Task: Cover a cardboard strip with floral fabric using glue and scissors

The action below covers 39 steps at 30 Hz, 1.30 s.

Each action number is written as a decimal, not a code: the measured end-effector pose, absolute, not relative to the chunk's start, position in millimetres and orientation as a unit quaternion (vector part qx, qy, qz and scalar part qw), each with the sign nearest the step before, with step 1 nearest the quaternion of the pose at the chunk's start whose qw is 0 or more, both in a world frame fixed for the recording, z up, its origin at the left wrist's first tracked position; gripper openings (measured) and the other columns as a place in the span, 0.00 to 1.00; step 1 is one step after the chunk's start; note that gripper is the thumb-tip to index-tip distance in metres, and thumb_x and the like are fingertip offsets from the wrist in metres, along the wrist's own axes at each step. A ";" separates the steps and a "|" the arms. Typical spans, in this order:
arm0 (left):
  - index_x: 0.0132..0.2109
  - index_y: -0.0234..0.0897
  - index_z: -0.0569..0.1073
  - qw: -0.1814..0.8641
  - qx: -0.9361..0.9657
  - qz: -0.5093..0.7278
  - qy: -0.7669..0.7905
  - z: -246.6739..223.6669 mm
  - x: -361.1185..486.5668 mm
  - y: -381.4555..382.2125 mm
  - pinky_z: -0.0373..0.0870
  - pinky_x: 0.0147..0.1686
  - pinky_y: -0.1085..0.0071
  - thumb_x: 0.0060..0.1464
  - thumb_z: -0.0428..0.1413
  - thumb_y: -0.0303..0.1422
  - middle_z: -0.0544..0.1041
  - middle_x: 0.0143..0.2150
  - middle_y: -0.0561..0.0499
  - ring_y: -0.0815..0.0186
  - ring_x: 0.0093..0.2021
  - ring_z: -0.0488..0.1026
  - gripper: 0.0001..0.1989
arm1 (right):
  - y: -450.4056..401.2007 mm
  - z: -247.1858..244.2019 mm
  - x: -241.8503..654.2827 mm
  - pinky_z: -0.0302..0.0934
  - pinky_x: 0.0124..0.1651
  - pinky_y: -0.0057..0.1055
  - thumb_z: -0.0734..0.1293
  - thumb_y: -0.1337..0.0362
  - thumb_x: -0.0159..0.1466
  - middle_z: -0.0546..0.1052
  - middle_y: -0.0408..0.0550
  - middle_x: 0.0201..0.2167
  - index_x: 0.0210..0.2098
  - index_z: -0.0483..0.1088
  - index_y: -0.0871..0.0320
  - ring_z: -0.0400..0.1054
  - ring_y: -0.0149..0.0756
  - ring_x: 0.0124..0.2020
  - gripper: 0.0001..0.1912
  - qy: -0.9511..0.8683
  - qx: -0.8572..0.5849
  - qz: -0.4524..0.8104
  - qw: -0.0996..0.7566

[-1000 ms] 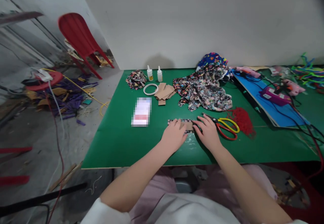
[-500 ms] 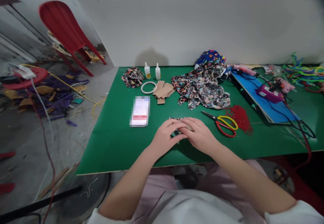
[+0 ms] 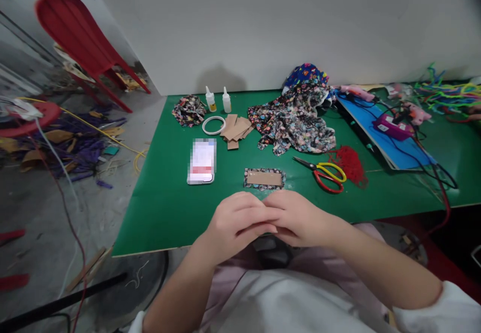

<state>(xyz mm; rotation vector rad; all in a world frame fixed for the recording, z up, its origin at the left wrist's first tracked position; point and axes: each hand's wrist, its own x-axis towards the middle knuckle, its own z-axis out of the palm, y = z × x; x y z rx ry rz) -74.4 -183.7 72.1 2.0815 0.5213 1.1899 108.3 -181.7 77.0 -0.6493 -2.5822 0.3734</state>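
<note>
My left hand (image 3: 240,222) and my right hand (image 3: 300,217) meet above the front edge of the green table (image 3: 161,217). The fingers of both are closed and pressed against each other; whatever may lie between them is hidden. Just beyond them rests a piece of floral fabric (image 3: 246,178) with a strip of brown cardboard (image 3: 265,178) on top, the fabric showing as a border all round. Neither hand touches this piece. To its right lie scissors (image 3: 315,167) with one yellow and one red handle.
A phone (image 3: 202,160) lies at left. Behind are a white ring (image 3: 214,125), cardboard strips (image 3: 236,130), two small bottles (image 3: 226,101) and floral fabric (image 3: 300,122). Red threads (image 3: 349,167), a blue board (image 3: 394,147) and a purple device (image 3: 393,126) with cables stand right.
Both hands have drawn back toward my body and let go of the fabric-and-cardboard piece, which now lies flat on the table. The camera view has shifted slightly.
</note>
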 end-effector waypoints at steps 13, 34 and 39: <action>0.33 0.35 0.67 0.312 0.718 0.571 0.247 68.7 -64.1 -200.9 0.67 0.27 0.70 0.38 0.65 0.27 0.74 0.25 0.53 0.70 0.25 0.69 0.15 | -203.0 83.9 115.2 0.55 0.35 0.26 0.57 0.68 0.62 0.72 0.45 0.33 0.53 0.59 0.56 0.63 0.29 0.33 0.19 -0.881 -0.235 0.331 0.242; 0.42 0.36 0.72 0.263 0.799 0.500 0.206 76.5 -58.5 -199.5 0.67 0.32 0.71 0.44 0.62 0.27 0.76 0.30 0.52 0.70 0.30 0.71 0.15 | -214.1 78.7 125.6 0.54 0.33 0.25 0.56 0.68 0.62 0.71 0.45 0.29 0.42 0.65 0.58 0.61 0.29 0.30 0.11 -0.879 -0.247 0.320 0.253; 0.40 0.37 0.73 0.271 0.800 0.485 0.226 73.7 -55.3 -197.5 0.67 0.31 0.72 0.47 0.60 0.29 0.76 0.28 0.52 0.70 0.29 0.70 0.10 | -212.3 80.1 128.5 0.56 0.36 0.25 0.55 0.66 0.64 0.72 0.46 0.31 0.42 0.66 0.58 0.62 0.28 0.32 0.11 -0.866 -0.257 0.368 0.218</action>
